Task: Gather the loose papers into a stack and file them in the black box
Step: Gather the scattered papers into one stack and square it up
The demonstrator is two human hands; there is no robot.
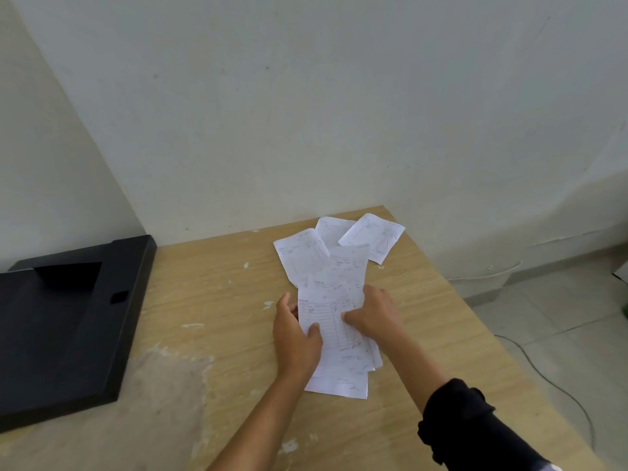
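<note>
Pale walls meet in a corner behind the wooden worktop [210, 300] where you gather papers.

Your left hand [295, 338] grips the left edge of the gathered stack [336, 351], thumb on the top sheet and fingers [287, 305] curled round its edge; your right hand [372, 317] holds the right side, thumb pressed on the printed form, fingers wrapped round the far edge. That stack lies on the worktop, its sheets fanned unevenly at the near end. Beyond it, the loose papers [339, 246] lie overlapping toward the worktop's far edge. A black sleeve [462, 423] is pushed up your right forearm. Well apart, on the worktop's left side, sits the black box [68, 328].
</note>
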